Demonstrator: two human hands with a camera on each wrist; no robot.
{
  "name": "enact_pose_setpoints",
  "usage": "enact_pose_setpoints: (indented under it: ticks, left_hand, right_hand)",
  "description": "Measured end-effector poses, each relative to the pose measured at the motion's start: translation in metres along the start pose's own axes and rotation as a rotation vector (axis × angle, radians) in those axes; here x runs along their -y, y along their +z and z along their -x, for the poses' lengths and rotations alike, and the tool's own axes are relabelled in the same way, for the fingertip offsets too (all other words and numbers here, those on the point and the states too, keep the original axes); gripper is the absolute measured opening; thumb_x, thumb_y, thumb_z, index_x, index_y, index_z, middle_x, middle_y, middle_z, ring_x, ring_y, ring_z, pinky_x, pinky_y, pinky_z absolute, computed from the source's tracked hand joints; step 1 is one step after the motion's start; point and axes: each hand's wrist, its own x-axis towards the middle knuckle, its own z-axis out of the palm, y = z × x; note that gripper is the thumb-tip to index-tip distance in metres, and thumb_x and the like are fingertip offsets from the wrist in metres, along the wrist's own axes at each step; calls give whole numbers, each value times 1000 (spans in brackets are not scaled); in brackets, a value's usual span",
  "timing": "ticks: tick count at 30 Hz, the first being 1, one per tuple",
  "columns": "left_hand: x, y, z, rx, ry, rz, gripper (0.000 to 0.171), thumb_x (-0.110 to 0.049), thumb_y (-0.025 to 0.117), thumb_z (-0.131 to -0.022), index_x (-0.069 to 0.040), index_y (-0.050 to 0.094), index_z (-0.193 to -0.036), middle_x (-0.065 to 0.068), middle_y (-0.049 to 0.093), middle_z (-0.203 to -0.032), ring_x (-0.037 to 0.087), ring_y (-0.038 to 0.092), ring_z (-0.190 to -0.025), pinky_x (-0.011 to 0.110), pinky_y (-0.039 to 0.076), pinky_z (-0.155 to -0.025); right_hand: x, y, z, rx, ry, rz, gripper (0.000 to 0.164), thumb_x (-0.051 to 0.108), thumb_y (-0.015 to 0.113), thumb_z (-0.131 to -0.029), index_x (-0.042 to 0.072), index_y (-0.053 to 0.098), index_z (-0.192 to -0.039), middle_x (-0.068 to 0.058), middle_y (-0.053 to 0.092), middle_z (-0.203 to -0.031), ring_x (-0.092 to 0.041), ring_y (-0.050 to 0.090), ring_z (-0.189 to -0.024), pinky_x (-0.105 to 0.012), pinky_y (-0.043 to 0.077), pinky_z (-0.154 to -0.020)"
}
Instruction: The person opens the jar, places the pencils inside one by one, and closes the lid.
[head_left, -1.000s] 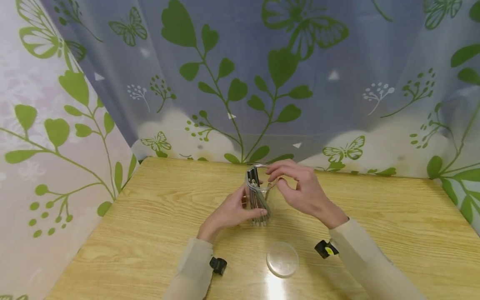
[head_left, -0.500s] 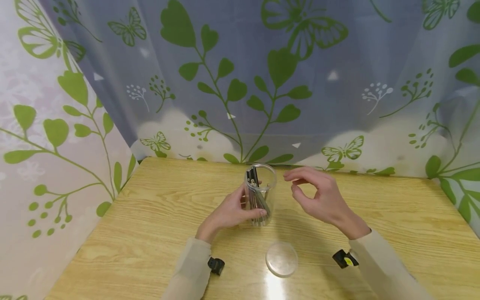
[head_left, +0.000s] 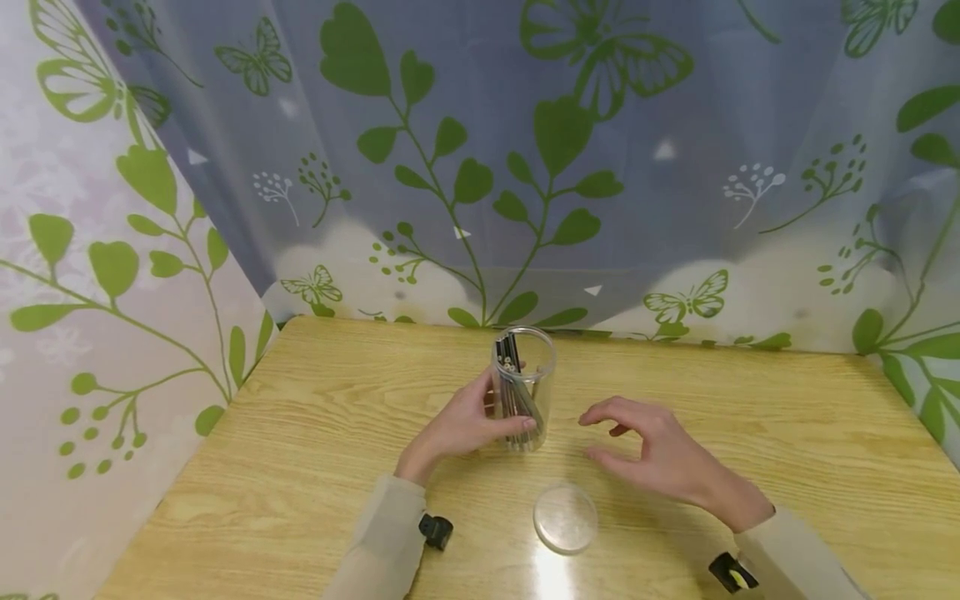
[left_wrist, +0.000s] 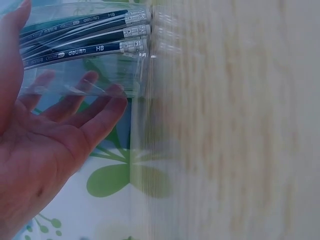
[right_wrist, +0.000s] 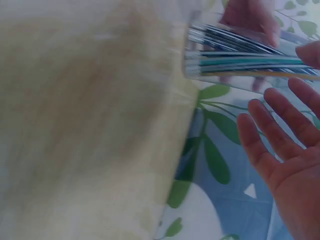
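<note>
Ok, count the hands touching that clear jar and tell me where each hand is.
1. The left hand grips the clear jar of pencils from its left side. The right hand hovers open to the jar's right, above the wooden table, apart from the round clear lid.

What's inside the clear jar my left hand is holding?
The clear jar holds dark pencils with metal ferrules, several marked HB. Their exact count is unclear, since they overlap.

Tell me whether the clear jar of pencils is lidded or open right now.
Open. The clear jar shows a bare round mouth with pencils inside, and the lid lies flat on the table in front of it.
</note>
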Motion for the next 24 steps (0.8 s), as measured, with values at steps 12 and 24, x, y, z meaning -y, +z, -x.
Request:
enact_pose_setpoints:
  ticks: [12, 24]
  left_hand:
    - [2, 0, -1, 1, 0, 14, 82, -31, 82, -88, -26, 38, -157, 6, 58, -145, 28, 58, -134, 42, 49, -114]
    - [1, 0, -1, 10, 5, 19, 82, -30, 82, -89, -25, 37, -157, 11, 56, -147, 29, 58, -133, 42, 49, -113]
  right_hand:
    - [6, 20, 25, 349, 120, 33, 51, 44, 84, -84, 24, 65, -126, 13, 66, -128, -16, 64, -120, -43, 56, -101]
    - [12, 29, 29, 404, 15, 157, 55, 46, 88, -76, 31, 65, -124, 10, 67, -131, -20, 63, -119, -52, 56, -98]
